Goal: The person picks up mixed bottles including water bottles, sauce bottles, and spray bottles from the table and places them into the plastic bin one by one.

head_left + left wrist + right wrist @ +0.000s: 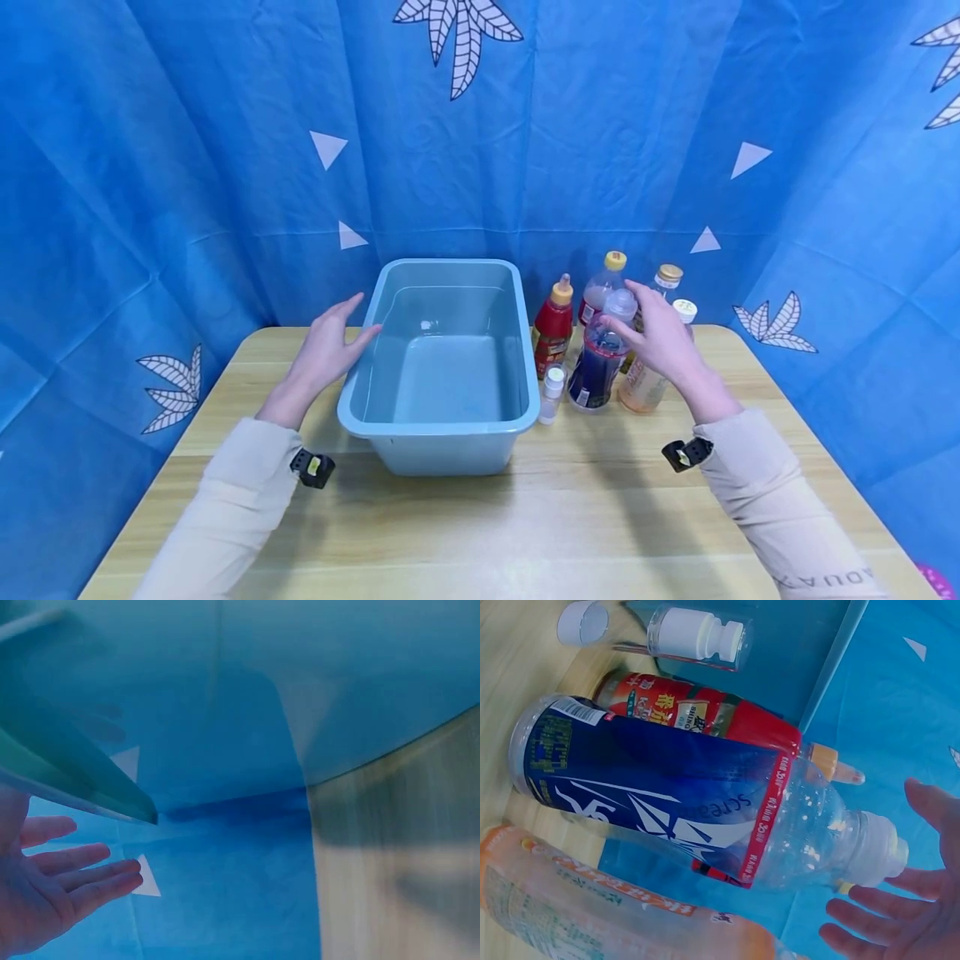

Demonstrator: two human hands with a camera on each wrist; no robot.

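Sleeved forearms reach over the table's (480, 533) near edge. The right hand (660, 337), fingers spread wide and holding nothing, hovers at the cap of the blue-labelled bottle (597, 358) standing among other bottles toward the far right corner. It would do well to close around the neck squarely, clear of the red sauce bottle (553, 327) just beside. The left hand (326, 350), fingers straight, rests against the left rim of the blue bin (442, 421).
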